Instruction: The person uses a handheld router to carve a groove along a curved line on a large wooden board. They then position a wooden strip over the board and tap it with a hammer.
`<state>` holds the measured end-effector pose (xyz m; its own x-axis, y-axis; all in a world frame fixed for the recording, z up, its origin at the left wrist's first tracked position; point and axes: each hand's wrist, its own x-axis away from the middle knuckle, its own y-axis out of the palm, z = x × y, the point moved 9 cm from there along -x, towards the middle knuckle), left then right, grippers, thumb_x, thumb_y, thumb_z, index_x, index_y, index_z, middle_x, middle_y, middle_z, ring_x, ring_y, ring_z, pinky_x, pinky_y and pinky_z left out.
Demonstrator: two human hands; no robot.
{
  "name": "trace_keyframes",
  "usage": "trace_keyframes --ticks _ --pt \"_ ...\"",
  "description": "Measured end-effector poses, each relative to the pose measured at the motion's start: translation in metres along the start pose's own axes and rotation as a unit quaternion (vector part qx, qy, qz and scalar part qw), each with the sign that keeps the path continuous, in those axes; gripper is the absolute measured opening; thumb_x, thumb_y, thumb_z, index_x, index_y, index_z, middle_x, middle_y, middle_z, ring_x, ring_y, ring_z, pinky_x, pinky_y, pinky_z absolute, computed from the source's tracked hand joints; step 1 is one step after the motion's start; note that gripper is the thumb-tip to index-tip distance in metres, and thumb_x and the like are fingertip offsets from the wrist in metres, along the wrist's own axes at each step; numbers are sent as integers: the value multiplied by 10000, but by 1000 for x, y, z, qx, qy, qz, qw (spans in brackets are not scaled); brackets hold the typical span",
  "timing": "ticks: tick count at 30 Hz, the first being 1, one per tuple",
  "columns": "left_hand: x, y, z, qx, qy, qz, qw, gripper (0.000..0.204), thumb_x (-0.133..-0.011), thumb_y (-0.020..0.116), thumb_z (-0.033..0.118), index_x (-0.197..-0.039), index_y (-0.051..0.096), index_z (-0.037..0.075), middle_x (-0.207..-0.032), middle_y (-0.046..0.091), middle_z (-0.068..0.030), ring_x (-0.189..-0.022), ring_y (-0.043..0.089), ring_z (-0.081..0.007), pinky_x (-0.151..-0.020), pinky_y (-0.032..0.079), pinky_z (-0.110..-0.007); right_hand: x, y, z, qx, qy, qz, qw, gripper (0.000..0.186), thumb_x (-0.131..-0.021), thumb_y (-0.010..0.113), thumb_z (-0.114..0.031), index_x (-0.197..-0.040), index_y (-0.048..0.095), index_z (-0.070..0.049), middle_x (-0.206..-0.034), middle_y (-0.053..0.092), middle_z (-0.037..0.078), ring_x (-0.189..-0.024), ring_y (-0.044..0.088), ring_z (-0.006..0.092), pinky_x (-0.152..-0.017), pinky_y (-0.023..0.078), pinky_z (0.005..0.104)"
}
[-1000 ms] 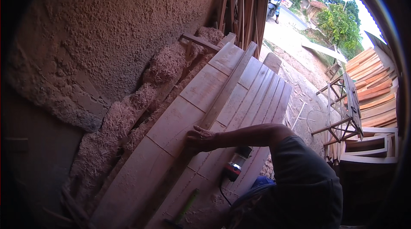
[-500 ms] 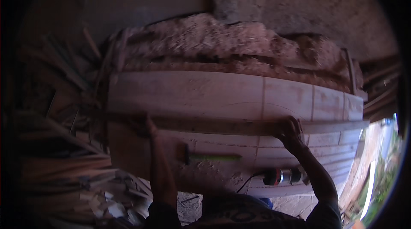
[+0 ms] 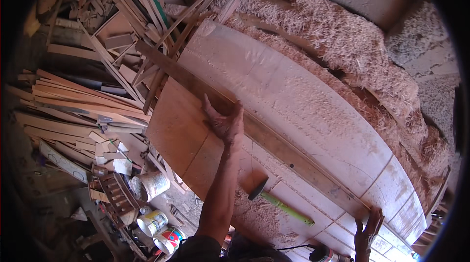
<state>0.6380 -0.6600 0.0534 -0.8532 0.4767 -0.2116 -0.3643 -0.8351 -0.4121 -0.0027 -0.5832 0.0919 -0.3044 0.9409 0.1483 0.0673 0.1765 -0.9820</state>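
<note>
A long narrow wooden board (image 3: 289, 157) runs slantwise across a broad pale panel surface (image 3: 303, 100). My left hand (image 3: 226, 124) is at the board's near edge, toward its far left end, thumb and fingers spread apart; some of its fingers are hard to make out. At the board's near right end, my right hand (image 3: 368, 230) has its fingers bent around the corner. A hammer with a green handle (image 3: 286, 209) and dark head lies on the panel between my arms. Part of a power tool (image 3: 325, 253) shows at the lower edge.
Wood shavings (image 3: 338, 27) are heaped along the panel's far side. Stacked strips (image 3: 88, 100) and offcuts crowd the left. Down on the floor are a white bucket (image 3: 151, 185), smaller tubs (image 3: 152, 222) and a slatted wooden piece (image 3: 116, 193). A cord leads to the power tool.
My view has turned, so panel and board now slant down to the right. My left hand's fingers now show spread; my right hand is still at the board. More of the left-hand clutter is visible.
</note>
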Motion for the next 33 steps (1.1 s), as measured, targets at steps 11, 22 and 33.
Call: trace_keyframes --ticks 11,22,33 --pt "-14 19 19 -250 -15 -41 967 1017 -783 790 553 -1581 296 164 -1607 347 -142 -1512 246 -349 -1203 125 -627 -4 -9 -16 -45 26 20 998 629 -957 650 -403 -1423 490 -11 -1382 504 201 -1305 462 454 -1093 370 583" --pt "-20 20 -18 -176 -76 -40 981 1062 -753 827 559 -1550 328 66 -1490 488 -165 -1331 507 -351 -1139 340 -568 -17 -32 -6 -65 10 44 997 625 -816 792 -305 -1346 551 -78 -1310 547 125 -1274 500 339 -1056 431 513" --pt "-25 10 6 -221 -16 -30 975 1070 -732 837 579 -1534 371 46 -1480 513 -179 -1298 542 -365 -1112 404 -473 -11 -29 -1 -117 20 103 988 641 -780 844 -285 -1315 561 -73 -1286 567 150 -1222 548 381 -1011 485 511"
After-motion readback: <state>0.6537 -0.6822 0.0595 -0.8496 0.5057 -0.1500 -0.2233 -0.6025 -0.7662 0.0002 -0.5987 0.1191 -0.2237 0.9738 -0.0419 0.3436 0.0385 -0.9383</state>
